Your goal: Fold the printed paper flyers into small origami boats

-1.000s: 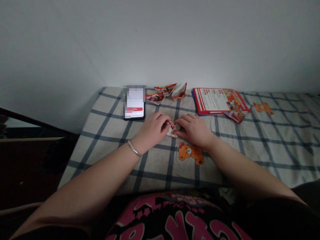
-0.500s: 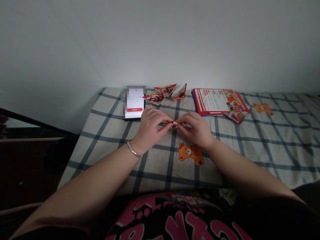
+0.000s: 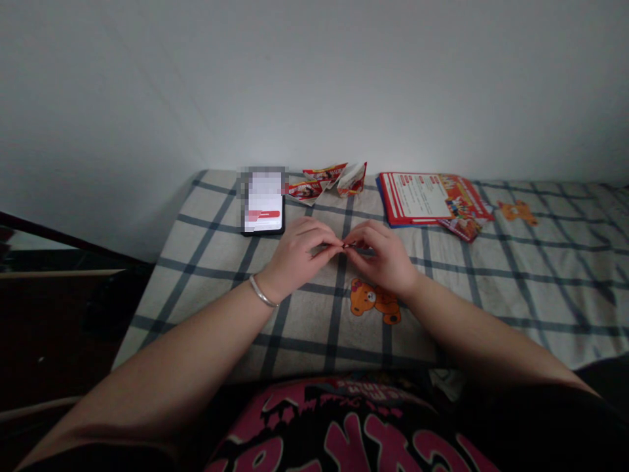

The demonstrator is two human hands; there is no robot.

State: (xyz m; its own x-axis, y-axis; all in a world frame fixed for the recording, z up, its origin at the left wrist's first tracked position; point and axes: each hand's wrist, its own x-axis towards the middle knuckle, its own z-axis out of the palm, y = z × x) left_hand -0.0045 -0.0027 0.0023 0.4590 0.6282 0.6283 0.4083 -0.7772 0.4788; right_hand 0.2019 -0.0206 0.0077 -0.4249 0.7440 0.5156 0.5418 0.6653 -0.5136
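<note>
My left hand (image 3: pixel 307 252) and my right hand (image 3: pixel 381 255) meet over the checked cloth, thumb and fingertips of each pinched together. Between them is a small red-and-white wrapper (image 3: pixel 346 246), gripped from both sides. The fingertips cover most of it, so its exact shape is hard to make out. Behind the hands lie several crumpled red-and-white wrappers (image 3: pixel 307 190), some standing up in folds. A silver bangle (image 3: pixel 263 292) circles my left wrist.
Left of the wrappers lies a phone (image 3: pixel 265 200) with its screen lit, partly blurred. To the right is a stack of printed red-and-white cards (image 3: pixel 422 196), with a small red packet (image 3: pixel 462 228) at its front edge. The wall (image 3: pixel 314 85) rises behind the checked cloth (image 3: pixel 304 321).
The fingertips of both hands have drawn closer together, and less of the small wrapper shows between them. My left hand's raised fingers have come down, away from the phone.
</note>
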